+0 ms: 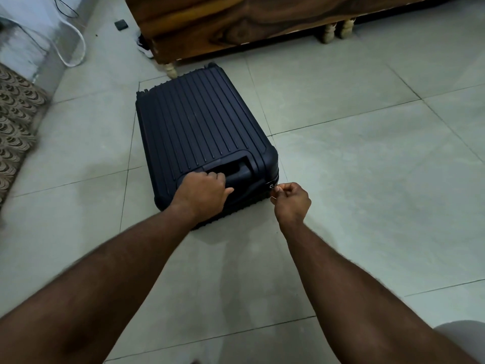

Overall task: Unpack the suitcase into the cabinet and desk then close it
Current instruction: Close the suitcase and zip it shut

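Suitcase [202, 132]: dark, ribbed, flat on floor tiles, frame centre, lid down. Left hand [203, 193]: fingers curled round handle [236, 172]. Right hand [291, 199]: pinching zip pull [271, 186] at case's lower-right corner.

The suitcase [199, 130] is dark navy with ribbed stripes; at nine o'clock, a mat [15, 122] has brown-beige scale pattern
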